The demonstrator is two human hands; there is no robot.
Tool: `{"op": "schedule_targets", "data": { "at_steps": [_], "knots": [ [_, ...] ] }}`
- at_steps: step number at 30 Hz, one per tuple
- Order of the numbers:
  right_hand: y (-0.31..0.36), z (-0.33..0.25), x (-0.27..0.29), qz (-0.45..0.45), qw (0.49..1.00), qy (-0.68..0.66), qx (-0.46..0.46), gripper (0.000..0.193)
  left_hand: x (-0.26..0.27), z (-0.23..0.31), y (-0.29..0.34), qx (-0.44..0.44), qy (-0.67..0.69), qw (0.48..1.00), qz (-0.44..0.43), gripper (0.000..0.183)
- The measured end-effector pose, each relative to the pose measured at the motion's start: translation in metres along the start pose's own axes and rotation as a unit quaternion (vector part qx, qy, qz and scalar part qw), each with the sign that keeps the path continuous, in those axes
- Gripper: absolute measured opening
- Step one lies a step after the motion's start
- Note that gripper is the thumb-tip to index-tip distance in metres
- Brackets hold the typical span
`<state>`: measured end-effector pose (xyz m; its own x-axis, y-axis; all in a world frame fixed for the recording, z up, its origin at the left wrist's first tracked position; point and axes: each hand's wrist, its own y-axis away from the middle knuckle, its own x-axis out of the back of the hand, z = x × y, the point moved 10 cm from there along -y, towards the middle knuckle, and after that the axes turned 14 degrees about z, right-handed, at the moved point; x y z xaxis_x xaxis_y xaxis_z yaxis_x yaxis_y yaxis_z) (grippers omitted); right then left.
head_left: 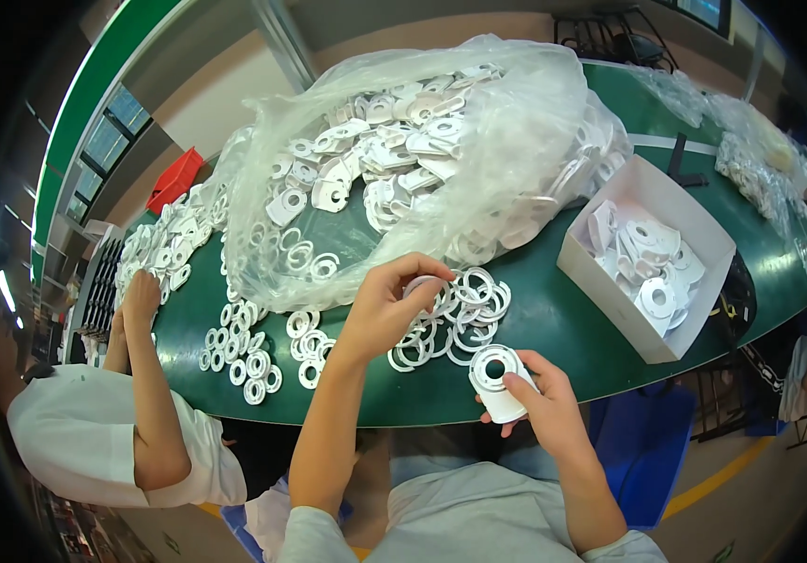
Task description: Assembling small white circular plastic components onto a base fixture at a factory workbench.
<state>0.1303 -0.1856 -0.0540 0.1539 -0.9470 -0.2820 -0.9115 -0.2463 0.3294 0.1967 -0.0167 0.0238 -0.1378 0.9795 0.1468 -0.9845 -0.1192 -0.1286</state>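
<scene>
In my right hand point(553, 405) is a white plastic housing point(501, 387), round at its top end with a dark central hole and a flat tab toward me. My thumb lies across its face. My left hand point(392, 302) is above the table, fingers pinched on a white ring point(418, 285) that my fingers partly cover. Just beneath and beside it lies a loose pile of open white rings point(480, 305). Several small thick white rings point(309, 345) sit left of my left forearm.
A large clear plastic bag point(516, 103) full of white housings fills the table's middle. To the right stands a white box point(652, 347) of similar parts. A co-worker's arm point(152, 403) reaches over parts at the left, near a red bin point(175, 178). The green table point(600, 361) has a curved near edge.
</scene>
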Motion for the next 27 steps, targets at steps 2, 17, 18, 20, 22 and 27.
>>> {"op": "schedule_targets", "data": {
  "at_steps": [2, 17, 18, 20, 22, 27],
  "knots": [
    [0.002, 0.005, -0.007, -0.029, 0.999, -0.019, -0.028, 0.029, 0.001, 0.002, 0.008, -0.023, 0.016, 1.000, -0.012, 0.023],
    [0.004, 0.009, -0.018, -0.063, 0.994, -0.074, -0.048, 0.034, 0.007, -0.031, 0.025, 0.099, 0.084, 0.989, 0.075, 0.005],
    [0.003, 0.010, -0.017, -0.061, 0.994, -0.075, -0.048, 0.034, 0.006, -0.031, 0.025, 0.102, 0.101, 0.987, 0.067, 0.007],
    [0.002, 0.011, -0.013, -0.053, 0.994, -0.085, -0.050, 0.034, 0.003, -0.028, 0.028, 0.106, 0.117, 0.986, 0.057, 0.008],
    [0.002, 0.011, -0.013, -0.052, 0.994, -0.083, -0.048, 0.034, -0.003, -0.019, 0.036, 0.125, 0.087, 0.988, 0.036, 0.015],
    [0.003, 0.010, -0.018, -0.052, 0.995, -0.068, -0.051, 0.036, -0.009, -0.006, 0.046, 0.052, -0.015, 0.998, 0.015, 0.011]
  ]
}}
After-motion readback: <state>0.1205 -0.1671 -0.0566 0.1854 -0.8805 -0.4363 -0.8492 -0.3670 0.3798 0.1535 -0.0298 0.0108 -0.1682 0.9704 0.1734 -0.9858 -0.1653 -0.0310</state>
